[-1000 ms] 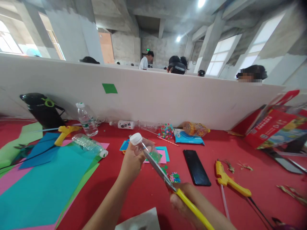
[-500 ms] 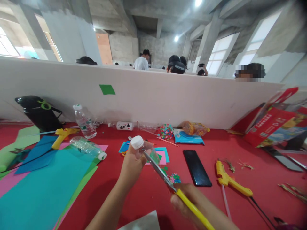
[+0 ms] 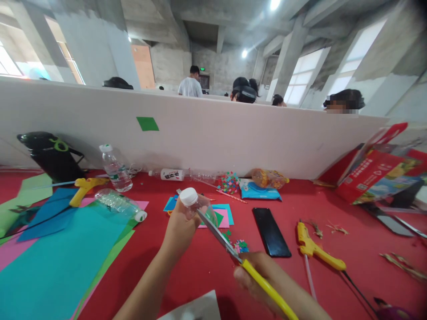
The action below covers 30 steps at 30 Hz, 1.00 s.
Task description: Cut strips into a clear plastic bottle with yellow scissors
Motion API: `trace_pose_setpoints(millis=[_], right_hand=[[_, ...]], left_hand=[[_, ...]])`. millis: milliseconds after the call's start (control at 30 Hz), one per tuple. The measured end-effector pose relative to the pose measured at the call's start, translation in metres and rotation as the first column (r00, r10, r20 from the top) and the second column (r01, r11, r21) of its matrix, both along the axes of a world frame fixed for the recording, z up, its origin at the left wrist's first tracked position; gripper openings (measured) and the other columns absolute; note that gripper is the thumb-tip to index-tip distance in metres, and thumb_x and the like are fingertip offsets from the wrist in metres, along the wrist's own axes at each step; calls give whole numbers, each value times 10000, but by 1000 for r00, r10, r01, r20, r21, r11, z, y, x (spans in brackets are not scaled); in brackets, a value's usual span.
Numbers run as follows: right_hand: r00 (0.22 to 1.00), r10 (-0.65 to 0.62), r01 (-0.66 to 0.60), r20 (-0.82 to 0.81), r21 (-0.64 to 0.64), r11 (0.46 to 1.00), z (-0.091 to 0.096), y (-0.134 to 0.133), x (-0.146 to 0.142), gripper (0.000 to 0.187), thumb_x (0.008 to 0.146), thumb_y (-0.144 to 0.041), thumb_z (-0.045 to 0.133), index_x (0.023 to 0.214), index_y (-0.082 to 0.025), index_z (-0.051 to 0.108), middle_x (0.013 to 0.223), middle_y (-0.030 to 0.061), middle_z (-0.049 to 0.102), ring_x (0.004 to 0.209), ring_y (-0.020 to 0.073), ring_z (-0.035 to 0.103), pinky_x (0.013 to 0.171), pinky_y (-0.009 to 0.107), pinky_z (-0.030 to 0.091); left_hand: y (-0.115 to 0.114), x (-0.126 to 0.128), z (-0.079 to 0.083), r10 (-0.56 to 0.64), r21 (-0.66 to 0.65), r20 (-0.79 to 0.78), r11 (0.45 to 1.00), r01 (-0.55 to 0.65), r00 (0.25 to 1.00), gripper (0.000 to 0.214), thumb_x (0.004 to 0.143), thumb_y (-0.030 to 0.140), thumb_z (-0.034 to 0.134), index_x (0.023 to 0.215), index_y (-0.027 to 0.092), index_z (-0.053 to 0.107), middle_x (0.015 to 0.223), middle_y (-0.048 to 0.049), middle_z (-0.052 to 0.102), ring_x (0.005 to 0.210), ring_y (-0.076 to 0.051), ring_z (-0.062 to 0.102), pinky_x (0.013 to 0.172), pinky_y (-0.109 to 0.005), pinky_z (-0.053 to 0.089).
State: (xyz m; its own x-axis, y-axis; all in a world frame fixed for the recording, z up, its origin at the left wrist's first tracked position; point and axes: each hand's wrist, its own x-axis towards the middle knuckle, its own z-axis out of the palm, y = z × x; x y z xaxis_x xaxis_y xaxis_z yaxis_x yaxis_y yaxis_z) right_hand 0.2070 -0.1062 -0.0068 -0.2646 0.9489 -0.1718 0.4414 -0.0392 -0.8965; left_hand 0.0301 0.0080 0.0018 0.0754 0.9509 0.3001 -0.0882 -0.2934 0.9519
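My left hand [image 3: 181, 226] is closed around a clear plastic bottle top [image 3: 208, 212] with a white screw cap [image 3: 188, 196]. In my right hand [image 3: 255, 273] is a pair of scissors [image 3: 218, 235] with yellow handles. The blades point up and left and meet the bottle piece beside my left fingers; the exact contact at the tips is hard to make out. Behind the bottle piece lie pink and blue paper squares [image 3: 228, 214] with a green piece. Small colored stars [image 3: 240, 246] are scattered just beyond the scissors.
A black phone [image 3: 271, 232] and a yellow glue gun [image 3: 316, 251] lie to the right. Colored sheets [image 3: 66, 258], another glue gun [image 3: 82, 189] and plastic bottles [image 3: 115, 171] occupy the left. A white partition [image 3: 213, 138] runs along the back; a red box [image 3: 376, 173] stands far right.
The whole view has shifted slightly, so things sit a little further left. Both hands keep their grip on the bottle piece and the scissors, with almost no other movement.
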Motion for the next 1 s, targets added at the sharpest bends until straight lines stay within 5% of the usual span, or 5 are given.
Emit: trace_pose_setpoints(millis=[500,900,1000], right_hand=[[996,-85,78,-39,-151,985,3,-6,0,617,762,-841,405,678,-236,321,573,-85,292,405,56,284,354,206,174],[998,-59,60,10,-106,993,-8,6,-1,487,872,-560,550,605,-219,328,461,-106,254,382,46,238,378,211,131],[999,30,-29,16,-80,996,-11,8,2,498,888,-590,506,606,-218,333,467,-100,283,382,46,270,362,193,150]], left_hand=[[6,-5,-11,6,-25,-86,1000,-8,996,313,628,52,578,902,205,585,884,-25,679,917,-207,629,885,-354,449],[6,-4,-8,17,-40,-34,999,-19,999,309,590,53,605,865,194,602,856,-29,695,913,-214,649,891,-354,462],[5,-4,-8,34,-41,-44,999,-36,998,302,597,67,614,871,193,606,866,-31,701,908,-216,654,870,-354,469]])
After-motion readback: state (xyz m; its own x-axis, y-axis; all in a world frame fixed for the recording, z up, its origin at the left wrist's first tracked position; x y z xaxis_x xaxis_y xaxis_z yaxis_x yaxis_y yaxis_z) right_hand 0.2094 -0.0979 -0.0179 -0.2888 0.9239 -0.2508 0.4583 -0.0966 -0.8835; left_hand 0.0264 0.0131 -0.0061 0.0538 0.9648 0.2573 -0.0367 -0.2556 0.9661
